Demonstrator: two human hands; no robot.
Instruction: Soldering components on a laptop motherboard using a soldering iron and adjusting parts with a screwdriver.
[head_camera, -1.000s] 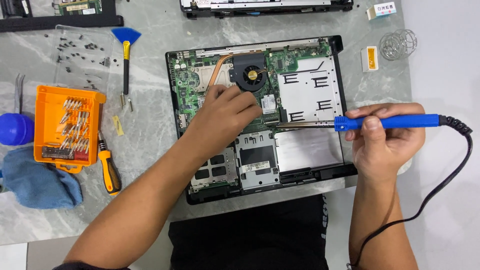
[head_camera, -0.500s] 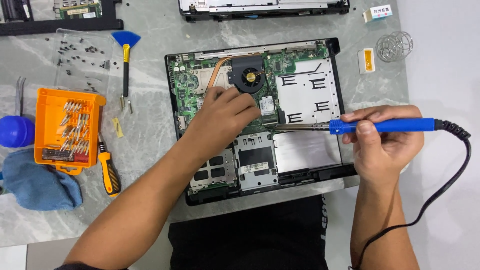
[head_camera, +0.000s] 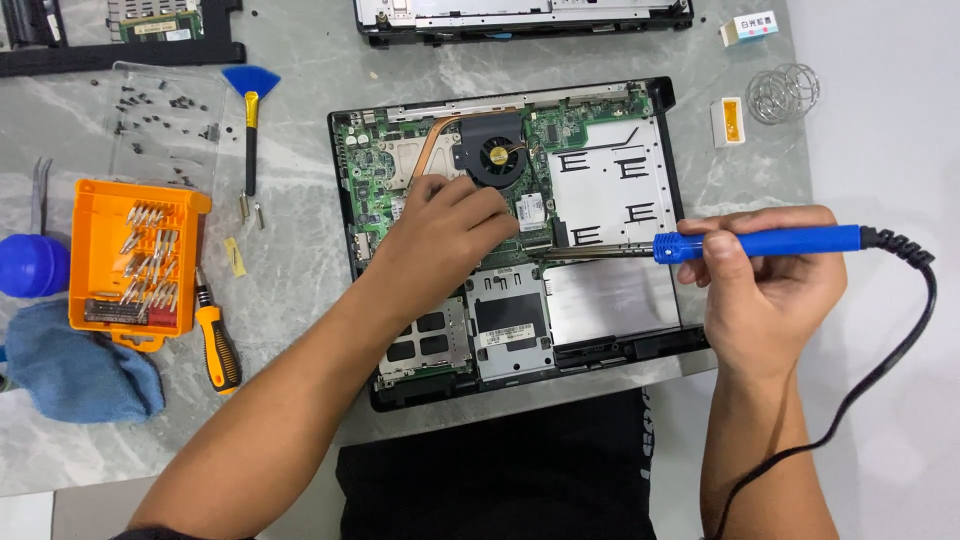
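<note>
An opened laptop base (head_camera: 610, 190) lies in front of me, its green circuit board (head_camera: 375, 175), round fan (head_camera: 495, 155) and copper heat pipe (head_camera: 430, 150) exposed. My left hand (head_camera: 440, 235) rests on the board just below the fan, fingers curled, pressing on it. My right hand (head_camera: 765, 285) grips a blue-handled soldering iron (head_camera: 760, 242) held level, its metal tip (head_camera: 560, 252) reaching left to the board beside my left hand. A black cord (head_camera: 900, 340) trails from the handle down the right side.
Left of the laptop stand an orange bit case (head_camera: 105, 255), an orange-handled screwdriver (head_camera: 217, 345), a blue cloth (head_camera: 75, 365), a blue brush (head_camera: 250, 110) and scattered small screws (head_camera: 160, 100). A wire coil stand (head_camera: 785, 92) and small yellow block (head_camera: 730, 120) sit at the right. More laptop parts (head_camera: 520, 18) lie at the far edge.
The soldering iron has shifted slightly left, bringing its tip closer to my left hand. My left hand stays on the board.
</note>
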